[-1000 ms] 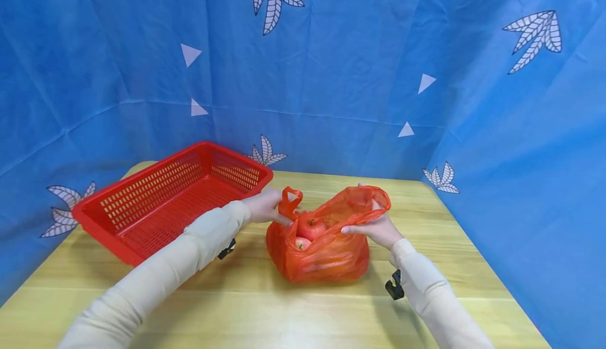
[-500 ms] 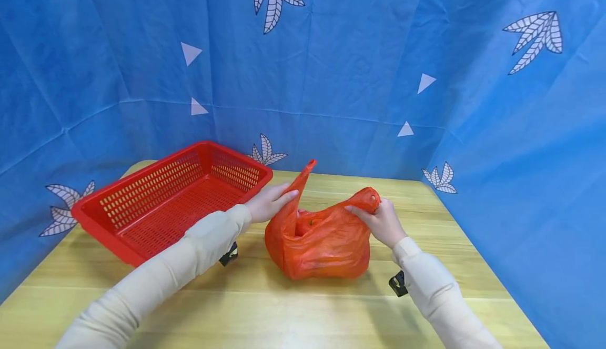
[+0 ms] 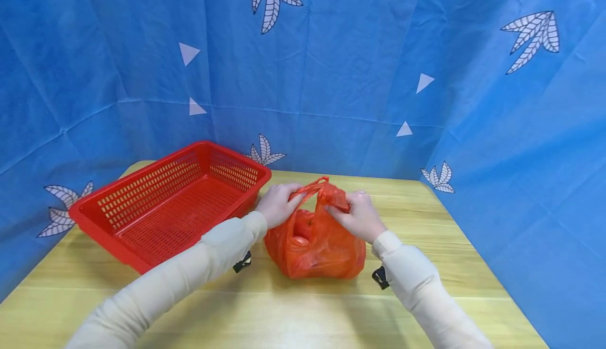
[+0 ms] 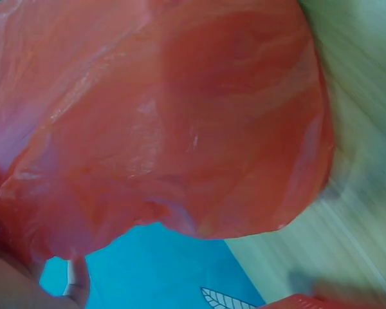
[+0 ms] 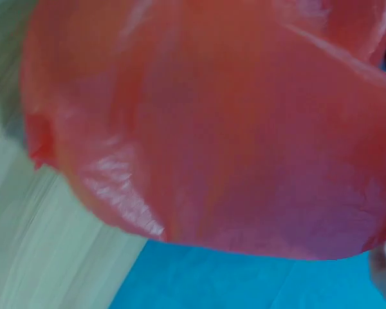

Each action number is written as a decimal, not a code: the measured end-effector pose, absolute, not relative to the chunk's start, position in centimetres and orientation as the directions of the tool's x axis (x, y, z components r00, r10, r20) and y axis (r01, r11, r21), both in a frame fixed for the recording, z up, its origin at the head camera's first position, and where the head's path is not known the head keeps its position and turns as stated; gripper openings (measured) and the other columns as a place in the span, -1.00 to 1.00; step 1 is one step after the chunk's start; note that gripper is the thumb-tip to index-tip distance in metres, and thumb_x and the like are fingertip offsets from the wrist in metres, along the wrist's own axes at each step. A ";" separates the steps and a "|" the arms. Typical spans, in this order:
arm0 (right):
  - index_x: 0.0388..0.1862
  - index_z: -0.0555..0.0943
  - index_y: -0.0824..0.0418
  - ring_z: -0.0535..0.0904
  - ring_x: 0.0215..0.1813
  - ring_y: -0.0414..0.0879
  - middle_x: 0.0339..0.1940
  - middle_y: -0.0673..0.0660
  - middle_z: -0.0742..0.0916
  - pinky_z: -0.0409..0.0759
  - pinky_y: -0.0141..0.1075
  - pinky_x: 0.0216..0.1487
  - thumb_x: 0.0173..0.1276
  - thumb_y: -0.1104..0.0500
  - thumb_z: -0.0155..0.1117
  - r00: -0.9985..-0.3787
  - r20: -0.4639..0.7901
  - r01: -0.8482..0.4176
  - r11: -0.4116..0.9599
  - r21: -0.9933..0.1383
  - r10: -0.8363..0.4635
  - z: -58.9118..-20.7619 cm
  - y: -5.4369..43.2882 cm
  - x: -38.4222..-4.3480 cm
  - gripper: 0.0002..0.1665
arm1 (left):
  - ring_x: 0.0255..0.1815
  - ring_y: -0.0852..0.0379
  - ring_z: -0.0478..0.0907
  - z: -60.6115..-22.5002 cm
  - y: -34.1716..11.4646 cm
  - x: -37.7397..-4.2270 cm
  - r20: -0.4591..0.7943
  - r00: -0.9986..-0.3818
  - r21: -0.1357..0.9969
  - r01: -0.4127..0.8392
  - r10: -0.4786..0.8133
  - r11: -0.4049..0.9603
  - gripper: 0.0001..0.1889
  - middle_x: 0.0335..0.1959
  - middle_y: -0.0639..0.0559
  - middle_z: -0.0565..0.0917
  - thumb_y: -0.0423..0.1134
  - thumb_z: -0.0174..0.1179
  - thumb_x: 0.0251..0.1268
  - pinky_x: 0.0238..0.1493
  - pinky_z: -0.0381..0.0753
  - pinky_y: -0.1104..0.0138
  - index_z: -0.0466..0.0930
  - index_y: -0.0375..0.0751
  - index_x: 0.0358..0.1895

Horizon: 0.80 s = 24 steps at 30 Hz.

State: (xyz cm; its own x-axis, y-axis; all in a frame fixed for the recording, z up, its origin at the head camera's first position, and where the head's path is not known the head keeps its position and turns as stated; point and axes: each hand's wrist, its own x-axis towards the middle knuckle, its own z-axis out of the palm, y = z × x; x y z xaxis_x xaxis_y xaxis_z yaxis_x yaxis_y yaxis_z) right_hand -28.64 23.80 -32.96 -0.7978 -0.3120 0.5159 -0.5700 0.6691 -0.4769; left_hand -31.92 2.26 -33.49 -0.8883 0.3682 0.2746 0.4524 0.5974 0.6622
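The thin, translucent red-orange plastic bag (image 3: 333,257) sits on the pale wooden table (image 3: 293,320) below both hands, its gathered top pinched by the left hand (image 3: 278,205) and gripped by the right hand (image 3: 363,216). Round red apples (image 3: 303,223) show only partly through its opening; both wrist views crop the bag and most of each hand.

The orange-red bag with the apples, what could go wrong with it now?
The bag gapes between the hands, so an apple might roll out if it tips. The left grip holds a thin strip that could tear under the weight. The left sleeve runs close by the basket and might bump it.
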 end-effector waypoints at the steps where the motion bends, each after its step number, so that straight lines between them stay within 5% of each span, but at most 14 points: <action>1: -0.49 0.68 0.32 0.47 -0.50 -0.13 -0.63 0.11 0.69 0.41 -0.25 -0.32 0.26 0.35 0.44 -0.801 0.484 -0.583 0.646 -0.493 -0.353 -32.9 23.6 -28.7 -0.86 | 0.05 -0.09 0.70 -33.5 2.4 -31.9 0.272 -0.890 0.664 0.449 0.366 0.599 -0.69 0.07 -0.16 0.77 -0.23 0.18 0.54 0.24 0.67 0.06 0.68 -0.24 0.21; 7: -0.39 0.73 0.34 0.37 -0.54 -0.22 -0.68 -0.04 0.55 0.37 -0.37 -0.45 0.37 0.32 0.34 -0.859 0.267 -0.502 0.614 -0.609 -0.438 -32.4 22.7 -29.0 -0.87 | 0.10 -0.10 0.71 -33.2 2.6 -31.8 0.283 -0.871 0.652 0.481 0.401 0.586 -0.67 0.14 -0.14 0.76 -0.27 0.23 0.50 0.23 0.67 0.06 0.69 -0.19 0.25; 11: -0.41 0.70 0.30 0.29 -0.59 -0.21 -0.72 -0.08 0.43 0.30 -0.37 -0.49 0.42 0.24 0.33 -0.883 0.190 -0.451 0.670 -0.590 -0.428 -32.3 22.0 -29.2 -0.80 | 0.07 -0.10 0.72 -32.9 2.3 -31.6 0.271 -0.853 0.625 0.508 0.446 0.593 -0.66 0.12 -0.14 0.77 -0.31 0.24 0.48 0.22 0.68 0.05 0.68 -0.21 0.25; 15: -0.45 0.69 0.26 0.34 -0.56 -0.20 -0.68 -0.06 0.52 0.36 -0.36 -0.45 0.38 0.23 0.34 -0.902 0.183 -0.424 0.726 -0.541 -0.391 -32.3 21.4 -29.2 -0.81 | 0.17 -0.12 0.67 -32.7 1.7 -31.4 0.281 -0.794 0.550 0.594 0.539 0.588 -0.58 0.20 -0.14 0.73 -0.28 0.19 0.44 0.36 0.53 -0.08 0.61 -0.22 0.32; 19: -0.56 0.63 0.24 0.32 -0.58 -0.20 -0.71 -0.07 0.45 0.32 -0.37 -0.47 0.34 0.27 0.32 -0.919 0.179 -0.390 0.751 -0.533 -0.350 -32.2 21.3 -29.2 -0.76 | 0.20 -0.10 0.61 -32.5 1.2 -31.0 0.305 -0.738 0.478 0.665 0.602 0.574 -0.41 0.26 -0.15 0.65 -0.18 0.19 0.24 0.30 0.49 -0.15 0.53 -0.19 0.38; 24: -0.61 0.59 0.22 0.31 -0.58 -0.19 -0.73 -0.08 0.39 0.29 -0.37 -0.48 0.33 0.25 0.31 -0.930 0.193 -0.367 0.773 -0.517 -0.312 -32.2 21.1 -29.1 -0.71 | 0.10 -0.04 0.60 -32.7 1.0 -30.6 0.365 -0.696 0.402 0.717 0.619 0.569 -0.50 0.13 -0.12 0.63 0.01 0.19 0.44 0.12 0.50 -0.04 0.57 -0.19 0.30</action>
